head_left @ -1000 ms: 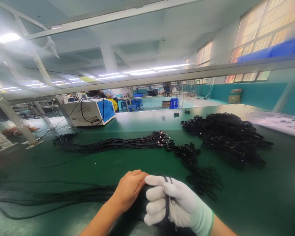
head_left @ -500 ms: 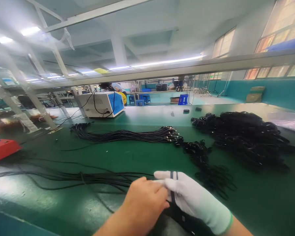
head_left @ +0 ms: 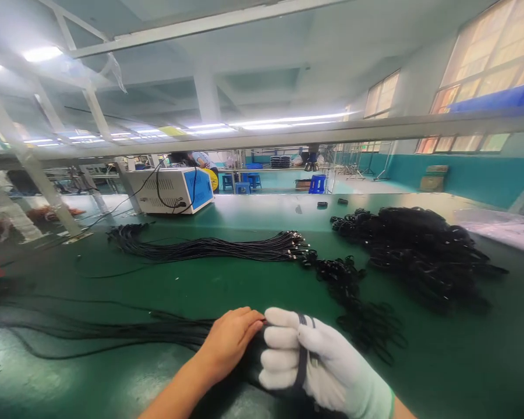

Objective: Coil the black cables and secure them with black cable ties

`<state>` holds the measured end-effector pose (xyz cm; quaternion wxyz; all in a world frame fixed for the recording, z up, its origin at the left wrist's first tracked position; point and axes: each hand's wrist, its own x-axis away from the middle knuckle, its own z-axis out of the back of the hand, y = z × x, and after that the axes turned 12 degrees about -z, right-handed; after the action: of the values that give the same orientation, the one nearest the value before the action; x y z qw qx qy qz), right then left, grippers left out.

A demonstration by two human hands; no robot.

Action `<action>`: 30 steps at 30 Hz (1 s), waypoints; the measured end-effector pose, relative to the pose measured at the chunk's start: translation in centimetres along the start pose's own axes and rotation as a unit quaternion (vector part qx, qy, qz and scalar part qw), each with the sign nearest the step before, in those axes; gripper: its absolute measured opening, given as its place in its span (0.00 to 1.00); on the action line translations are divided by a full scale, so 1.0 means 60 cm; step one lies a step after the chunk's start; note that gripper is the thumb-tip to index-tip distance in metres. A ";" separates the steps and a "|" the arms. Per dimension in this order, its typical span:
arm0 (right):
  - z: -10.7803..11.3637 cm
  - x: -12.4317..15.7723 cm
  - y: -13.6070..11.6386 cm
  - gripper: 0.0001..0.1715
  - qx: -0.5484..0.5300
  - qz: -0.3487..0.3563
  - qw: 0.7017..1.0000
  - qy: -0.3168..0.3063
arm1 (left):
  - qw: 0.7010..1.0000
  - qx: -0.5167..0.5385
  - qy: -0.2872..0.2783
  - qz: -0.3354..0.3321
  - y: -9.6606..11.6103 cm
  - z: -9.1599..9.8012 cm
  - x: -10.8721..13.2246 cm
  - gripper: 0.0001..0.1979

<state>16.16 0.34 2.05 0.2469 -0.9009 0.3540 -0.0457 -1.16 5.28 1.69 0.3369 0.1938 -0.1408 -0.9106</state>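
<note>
My left hand (head_left: 233,340) is bare, its fingers pressed together over the near bundle of black cables (head_left: 170,330), which runs in from the left edge. Its fingertips come close to my right hand (head_left: 318,361), which wears a white glove with a green cuff. The gloved fingers are curled and the thumb bends in over a black cable loop (head_left: 303,366) that passes across them. Below both hands lies a dark mass, partly hidden. Farther back a second black cable bundle (head_left: 209,249) stretches sideways, metal connectors at its right end.
A large heap of coiled black cables (head_left: 414,250) lies at the right, beside a smaller coil pile (head_left: 340,276). A white and blue machine box (head_left: 170,191) stands at the back left. A metal shelf rail (head_left: 262,135) crosses above the green table (head_left: 227,291).
My left hand has drawn back left, away from the gloved fingers. My right hand has turned so its curled fingers show. The view has shifted slightly right.
</note>
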 end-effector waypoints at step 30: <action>0.018 -0.010 0.017 0.14 -0.011 0.037 0.999 0.032 | 0.994 0.060 -0.008 0.095 0.013 0.002 0.023 0.14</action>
<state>15.36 0.56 0.68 0.2272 -0.8879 0.3951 -0.0620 -1.73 3.78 1.76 0.4089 0.1926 -0.2155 -0.8656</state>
